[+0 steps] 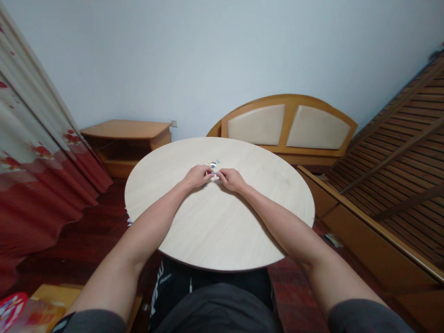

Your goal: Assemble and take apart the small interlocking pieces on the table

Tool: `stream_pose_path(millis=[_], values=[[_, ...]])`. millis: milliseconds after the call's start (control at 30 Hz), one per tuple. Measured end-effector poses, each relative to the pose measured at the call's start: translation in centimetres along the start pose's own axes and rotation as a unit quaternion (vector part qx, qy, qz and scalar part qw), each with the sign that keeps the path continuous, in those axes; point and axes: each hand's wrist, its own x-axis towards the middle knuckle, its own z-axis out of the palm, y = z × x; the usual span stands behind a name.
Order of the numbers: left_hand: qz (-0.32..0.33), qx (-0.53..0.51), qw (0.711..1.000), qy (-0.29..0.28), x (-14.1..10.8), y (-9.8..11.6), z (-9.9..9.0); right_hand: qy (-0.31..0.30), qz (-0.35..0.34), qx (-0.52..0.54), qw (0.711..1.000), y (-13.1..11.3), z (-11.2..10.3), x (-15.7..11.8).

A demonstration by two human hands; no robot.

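Observation:
Both hands meet near the middle of a pale oval table (222,222). My left hand (199,175) is closed, thumb and fingers pinching one end of a small, thin greyish piece (214,173). My right hand (231,178) pinches the other end, its fingers curled. The piece is too small to name, and the fingertips hide part of it. Just beyond the fingers lie a few small shiny silver and dark scraps (213,163) on the tabletop. Another tiny grey bit (206,185) shows beneath my left hand.
A wooden side cabinet (128,129) stands behind the table at left, near a red and white curtain (52,175). A padded headboard (256,125) leans on the wall. Wooden bed parts (391,157) are at right. A cardboard box (52,296) sits on the floor, lower left.

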Motion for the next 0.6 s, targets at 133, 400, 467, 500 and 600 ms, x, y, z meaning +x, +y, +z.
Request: stream_pose_path(millis=[133, 400, 467, 500, 600], values=[[0.006, -0.007, 1.000, 0.003, 0.04, -0.03, 0.03, -0.006, 0.000, 0.015, 1.000, 0.17, 0.13, 0.07], [0.001, -0.008, 1.000, 0.003, 0.00, 0.03, -0.01, -0.006, -0.007, 0.029, 1.000, 0.27, 0.17, 0.07], [0.003, -0.009, 1.000, 0.002, 0.00, 0.01, -0.02, -0.005, -0.009, 0.019, 1.000, 0.15, 0.09, 0.04], [0.003, -0.009, 1.000, 0.001, 0.01, -0.01, -0.02, -0.004, -0.009, 0.011, 1.000, 0.07, 0.04, 0.02], [0.005, -0.005, 1.000, 0.000, 0.03, -0.08, 0.03, -0.007, -0.008, -0.012, 1.000, -0.16, -0.09, -0.02]])
